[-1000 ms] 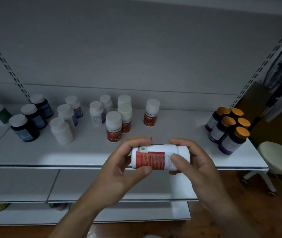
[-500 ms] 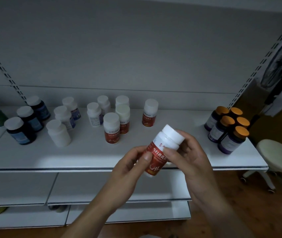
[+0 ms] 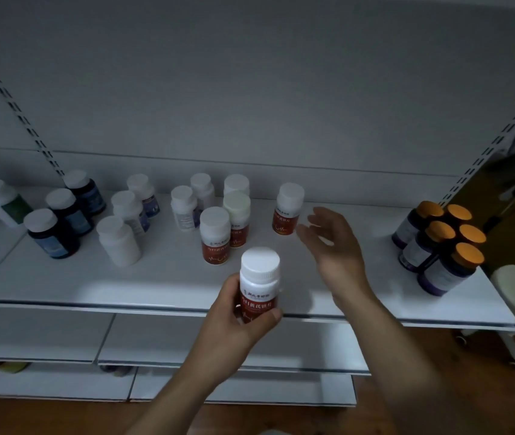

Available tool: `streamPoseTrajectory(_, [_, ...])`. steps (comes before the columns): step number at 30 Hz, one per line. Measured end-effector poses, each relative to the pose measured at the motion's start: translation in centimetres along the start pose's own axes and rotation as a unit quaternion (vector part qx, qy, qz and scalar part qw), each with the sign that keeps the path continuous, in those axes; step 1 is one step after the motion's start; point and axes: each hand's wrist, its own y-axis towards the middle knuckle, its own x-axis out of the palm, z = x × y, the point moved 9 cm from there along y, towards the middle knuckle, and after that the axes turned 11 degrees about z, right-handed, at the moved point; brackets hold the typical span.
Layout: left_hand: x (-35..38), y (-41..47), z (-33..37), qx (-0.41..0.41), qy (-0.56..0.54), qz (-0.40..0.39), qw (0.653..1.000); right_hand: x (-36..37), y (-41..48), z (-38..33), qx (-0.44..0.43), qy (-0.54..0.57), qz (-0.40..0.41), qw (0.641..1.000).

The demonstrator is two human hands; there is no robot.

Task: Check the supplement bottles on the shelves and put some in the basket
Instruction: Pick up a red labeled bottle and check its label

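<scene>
Your left hand grips the red-label bottle upright, over the shelf front edge. Your right hand hovers above the shelf, fingers spread, holding nothing.

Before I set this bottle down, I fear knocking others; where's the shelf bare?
Bare: the shelf's front strip, and the stretch between the lone red-label bottle and the orange-capped bottles, under the right hand. Crowded: back left and middle.

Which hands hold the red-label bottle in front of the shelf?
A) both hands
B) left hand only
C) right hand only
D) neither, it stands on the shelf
B: the left hand grips the bottle upright, while the right hand hovers open and apart from it over the shelf.
</scene>
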Motion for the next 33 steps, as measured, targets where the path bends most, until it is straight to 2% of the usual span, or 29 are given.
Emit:
streamPoseTrajectory(2, [-0.3,-0.2,-0.5,-0.01,0.0,0.004,1.0,1.1,2.3,1.4,-0.001,-0.052,0.01,0.999])
streamPoseTrajectory(6, [-1.0,-0.7,-1.2,-0.023,-0.001,0.024,0.999,3.9,5.4,3.7,-0.001,-0.108,-0.034,0.994])
streamPoseTrajectory(12, [-1.0,-1.5,-1.9,-0.029,0.007,0.02,0.999,5.4,7.0,4.1,-0.015,-0.115,-0.045,0.992])
streamPoseTrajectory(17, [0.1,-0.7,-2.1,-0.024,0.031,0.025,0.999,1.3,4.4,3.1,-0.012,-0.078,-0.027,0.997])
streamPoseTrajectory(24, [3.7,5.5,1.0,0.059,0.069,0.036,0.995,-6.2,-2.7,3.0,0.016,-0.05,-0.023,0.998])
streamPoseTrajectory(31, [6.1,14.1,3.0,0.095,0.08,0.107,0.987,-9.2,-6.7,3.7,0.042,-0.047,-0.002,0.998])
streamPoseTrajectory(33, [6.3,15.1,2.2,0.08,0.084,0.113,0.987,-9.3,-7.3,3.9,0.044,-0.048,-0.001,0.998])
